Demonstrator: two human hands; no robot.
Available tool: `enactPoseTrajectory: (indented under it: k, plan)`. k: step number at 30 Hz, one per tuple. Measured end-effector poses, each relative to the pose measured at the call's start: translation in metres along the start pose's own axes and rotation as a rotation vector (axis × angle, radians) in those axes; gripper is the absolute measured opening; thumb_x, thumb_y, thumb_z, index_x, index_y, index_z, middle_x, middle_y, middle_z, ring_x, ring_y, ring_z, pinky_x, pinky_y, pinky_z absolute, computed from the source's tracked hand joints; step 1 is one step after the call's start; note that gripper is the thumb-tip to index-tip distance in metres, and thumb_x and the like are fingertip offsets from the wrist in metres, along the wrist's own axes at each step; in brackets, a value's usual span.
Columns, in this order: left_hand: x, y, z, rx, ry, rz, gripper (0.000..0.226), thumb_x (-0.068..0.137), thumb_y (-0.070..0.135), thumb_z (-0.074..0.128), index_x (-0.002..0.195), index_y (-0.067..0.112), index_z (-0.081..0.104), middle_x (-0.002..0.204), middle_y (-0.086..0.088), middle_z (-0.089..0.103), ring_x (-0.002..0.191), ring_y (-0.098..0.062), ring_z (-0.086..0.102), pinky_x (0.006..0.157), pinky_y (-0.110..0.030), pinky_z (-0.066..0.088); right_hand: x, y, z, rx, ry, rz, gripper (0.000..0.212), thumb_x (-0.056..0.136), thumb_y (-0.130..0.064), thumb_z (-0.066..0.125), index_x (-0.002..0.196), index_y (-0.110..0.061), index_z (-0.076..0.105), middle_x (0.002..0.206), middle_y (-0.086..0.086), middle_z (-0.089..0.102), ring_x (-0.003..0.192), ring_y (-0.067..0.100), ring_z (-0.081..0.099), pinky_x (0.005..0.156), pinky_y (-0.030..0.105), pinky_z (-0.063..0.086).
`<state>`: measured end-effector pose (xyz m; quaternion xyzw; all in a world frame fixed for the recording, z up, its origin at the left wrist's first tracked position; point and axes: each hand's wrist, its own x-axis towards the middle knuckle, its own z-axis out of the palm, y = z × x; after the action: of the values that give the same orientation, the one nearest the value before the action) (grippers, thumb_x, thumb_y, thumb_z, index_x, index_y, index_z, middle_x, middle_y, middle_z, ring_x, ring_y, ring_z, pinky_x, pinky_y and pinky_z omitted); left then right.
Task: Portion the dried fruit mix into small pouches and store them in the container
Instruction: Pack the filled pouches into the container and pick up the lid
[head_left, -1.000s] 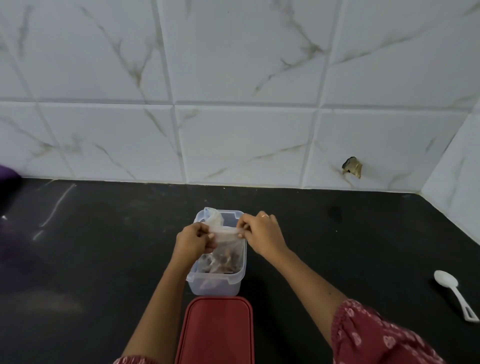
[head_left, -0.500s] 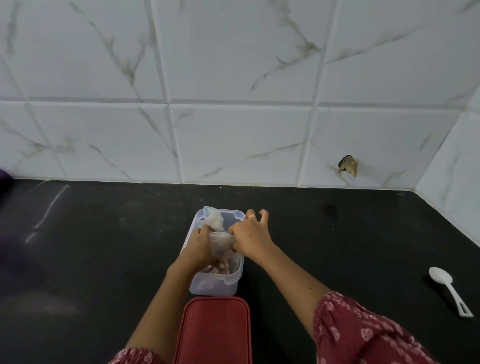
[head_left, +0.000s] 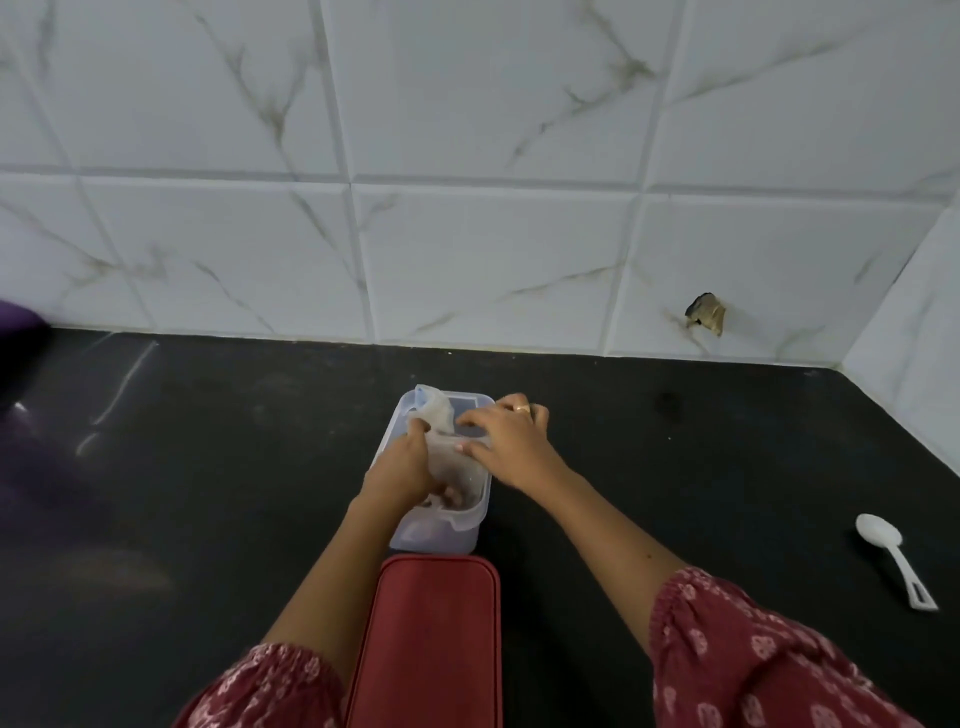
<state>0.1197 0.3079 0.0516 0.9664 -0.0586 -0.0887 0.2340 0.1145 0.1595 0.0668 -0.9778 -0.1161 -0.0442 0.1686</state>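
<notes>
Pouch (head_left: 451, 457) pinched at its top by left grip (head_left: 410, 467) and right grip (head_left: 511, 441), held low inside the container (head_left: 467, 525), seemingly to tuck it in; red lid (head_left: 436, 623) off, just beside.

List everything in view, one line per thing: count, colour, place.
container: one, clear plastic, open, centre of the counter
held pouch: one, clear with dark fruit inside, over the container
back pouch: one, cloudy clear, crumpled, container's far-left corner
lid: one, red, on the counter just in front of the container
spoon: one, white, on the counter at far right
counter: one, black
wall tiles: several, white with grey veins, behind the counter
hole: one, dark, in a low tile at right
purple object: one, cut off at the left edge, unidentifiable
sleeves: two, red with pale print, bottom edge
left grip: one, bare hand, holds the held pouch
right grip: one, bare hand with ring, pinches the held pouch
</notes>
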Motion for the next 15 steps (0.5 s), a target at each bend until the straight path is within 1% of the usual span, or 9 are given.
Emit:
enactPoseTrajectory:
  k: [2,4,5,7,9,10,12,13,15]
  plan:
    - [-0.008,0.001,0.003,-0.011,0.081,0.027,0.073,0.082,0.02,0.069,0.139,0.008,0.025,0.13,-0.013,0.05,0.112,-0.029,0.054,0.086,-0.037,0.047,-0.015,0.005,0.002,0.036,0.136,-0.136,0.027,0.092,-0.03,0.052,0.117,-0.024,0.06,0.123,-0.005,0.057,0.119,0.02,0.04,0.094,0.034,0.024]
    - [-0.015,0.001,0.006,-0.014,0.176,0.054,0.064,0.082,0.02,0.067,0.135,0.009,0.033,0.133,-0.012,0.048,0.114,-0.03,0.052,0.084,-0.038,0.044,-0.036,0.011,0.006,0.007,0.289,-0.275,0.021,0.089,-0.021,0.049,0.103,-0.019,0.065,0.108,-0.003,0.062,0.103,0.021,0.051,0.085,0.034,0.034]
    - [-0.017,-0.001,0.009,-0.02,0.234,0.07,0.061,0.082,0.019,0.067,0.134,0.009,0.036,0.133,-0.012,0.048,0.114,-0.03,0.05,0.086,-0.039,0.043,-0.047,0.013,0.007,-0.039,0.352,-0.334,0.021,0.087,-0.019,0.047,0.096,-0.017,0.066,0.1,-0.001,0.062,0.094,0.022,0.053,0.079,0.032,0.039]
    - [-0.021,-0.007,0.014,-0.053,0.368,0.116,0.058,0.078,0.016,0.068,0.13,0.008,0.044,0.132,-0.013,0.049,0.117,-0.031,0.046,0.092,-0.036,0.037,-0.068,0.02,0.011,-0.133,0.374,-0.451,0.02,0.082,-0.015,0.047,0.09,-0.014,0.065,0.092,0.001,0.061,0.083,0.02,0.052,0.07,0.031,0.042]
    - [-0.033,-0.011,0.02,-0.132,0.534,0.126,0.052,0.077,0.012,0.068,0.125,0.006,0.05,0.128,-0.014,0.05,0.118,-0.031,0.044,0.091,-0.028,0.029,-0.088,0.027,0.02,-0.182,0.28,-0.563,0.02,0.079,-0.013,0.05,0.093,-0.013,0.065,0.092,0.002,0.06,0.081,0.019,0.052,0.069,0.03,0.042]
    - [-0.043,-0.012,0.023,-0.189,0.626,0.101,0.047,0.078,0.01,0.066,0.122,0.005,0.051,0.126,-0.015,0.051,0.116,-0.03,0.043,0.09,-0.026,0.028,-0.097,0.03,0.026,-0.185,0.206,-0.592,0.023,0.079,-0.014,0.05,0.097,-0.014,0.065,0.096,0.002,0.061,0.083,0.019,0.054,0.071,0.029,0.044]
    - [-0.064,-0.014,0.032,-0.29,0.783,0.024,0.036,0.082,0.007,0.062,0.116,0.002,0.052,0.119,-0.016,0.05,0.11,-0.03,0.042,0.085,-0.03,0.034,-0.111,0.034,0.038,-0.135,0.035,-0.599,0.029,0.085,-0.018,0.052,0.111,-0.016,0.063,0.111,0.002,0.061,0.099,0.019,0.056,0.084,0.028,0.044]
    - [-0.075,-0.015,0.038,-0.315,0.825,-0.022,0.031,0.084,0.007,0.059,0.114,0.002,0.052,0.115,-0.016,0.049,0.107,-0.03,0.043,0.082,-0.034,0.037,-0.117,0.035,0.044,-0.085,-0.049,-0.58,0.033,0.088,-0.022,0.053,0.12,-0.018,0.06,0.122,0.002,0.058,0.11,0.019,0.053,0.093,0.027,0.039]
    - [-0.091,-0.019,0.052,-0.355,0.823,-0.132,0.021,0.091,0.013,0.052,0.108,0.002,0.051,0.11,-0.015,0.049,0.104,-0.03,0.044,0.076,-0.037,0.038,-0.123,0.036,0.052,0.012,-0.185,-0.531,0.042,0.091,-0.031,0.054,0.132,-0.024,0.051,0.14,-0.001,0.046,0.129,0.015,0.04,0.103,0.025,0.026]
